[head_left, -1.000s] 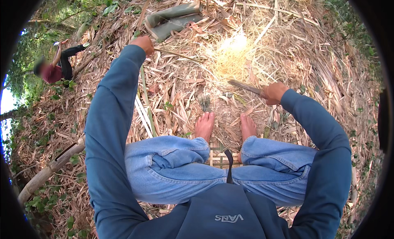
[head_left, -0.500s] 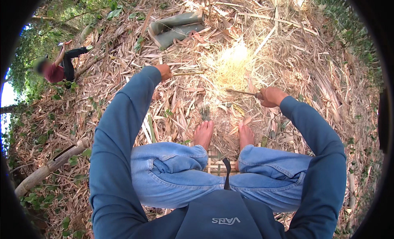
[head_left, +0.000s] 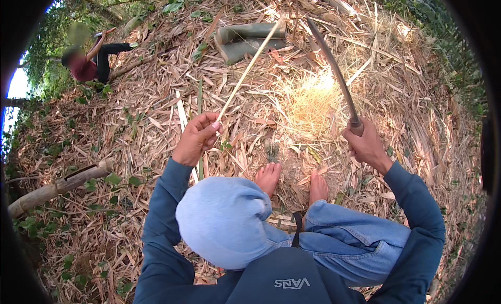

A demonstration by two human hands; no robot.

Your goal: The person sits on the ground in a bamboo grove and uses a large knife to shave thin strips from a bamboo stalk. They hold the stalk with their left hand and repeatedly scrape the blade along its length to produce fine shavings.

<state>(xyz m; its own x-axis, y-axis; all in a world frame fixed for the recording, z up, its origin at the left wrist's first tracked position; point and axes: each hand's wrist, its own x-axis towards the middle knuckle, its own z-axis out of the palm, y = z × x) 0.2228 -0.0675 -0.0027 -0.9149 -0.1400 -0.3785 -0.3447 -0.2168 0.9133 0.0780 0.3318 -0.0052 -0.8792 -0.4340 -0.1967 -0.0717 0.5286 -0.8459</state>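
Left hand (head_left: 201,137), head view: left of the frame's centre, fingers curled and thumb closed in a narrow pinch on the lower end of a bamboo strip.
Bamboo strip (head_left: 248,75): pale and slim, slanting from the left hand toward the top centre of the frame, its far end free; it crosses in front of two olive-green tubular pieces (head_left: 255,49), boots or cut bamboo, I cannot tell which.
Strip's handling: probably very light, stiff over a short span but springy toward the tip; fresh edges may be sharp and could splinter. A pinch on the broad faces near the end seems the safest hold.
Right hand (head_left: 368,144): right of centre, fist wrapped around the handle of a long curved knife.
Long curved knife (head_left: 337,70): dark blade reaching to the upper centre, apart from the strip; likely rigid and blade-heavy, so a full grip on the handle alone suits it.
Shavings heap (head_left: 313,103): between strip and blade in the frame, straw-coloured; surely soft, loose and nearly weightless.
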